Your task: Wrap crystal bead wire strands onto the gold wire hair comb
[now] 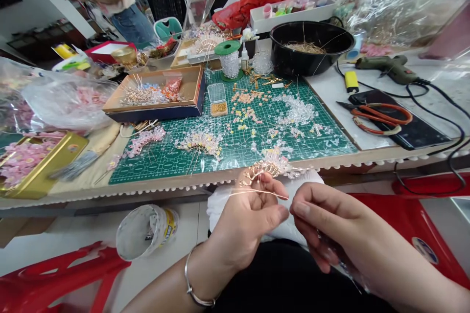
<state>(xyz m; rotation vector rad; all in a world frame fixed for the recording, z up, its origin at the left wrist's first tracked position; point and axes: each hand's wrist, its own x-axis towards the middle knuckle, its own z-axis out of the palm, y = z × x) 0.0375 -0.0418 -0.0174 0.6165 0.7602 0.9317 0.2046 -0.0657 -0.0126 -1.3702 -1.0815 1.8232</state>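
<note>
1. A fan-shaped ornament of gold wire and pale beads (pixel 262 168) stands at 12 o'clock from the hands, just above the left hand (pixel 244 222) and over a white cloth (pixel 306 186). It looks light and fragile, and its fine wire is likely springy and easily bent, so the gathered base seems the safest place to hold it, not the beaded fan.
2. The left fingers (pixel 273 188) are pinched together on that base, and a thin wire (pixel 257 194) runs from them toward the right hand (pixel 330 227).
3. The right thumb and forefinger are closed together by the wire's far end. Whether they clamp it is too fine to tell.
4. Farther out, a green cutting mat (pixel 161 171) spreads from 10 to 12 o'clock, strewn with beads, with a similar beaded ornament (pixel 200 143) on it. At 1 o'clock sit a black bowl (pixel 312 56) and a hot glue gun (pixel 385 68) — orange-handled scissors (pixel 382 115) lie just nearer.
</note>
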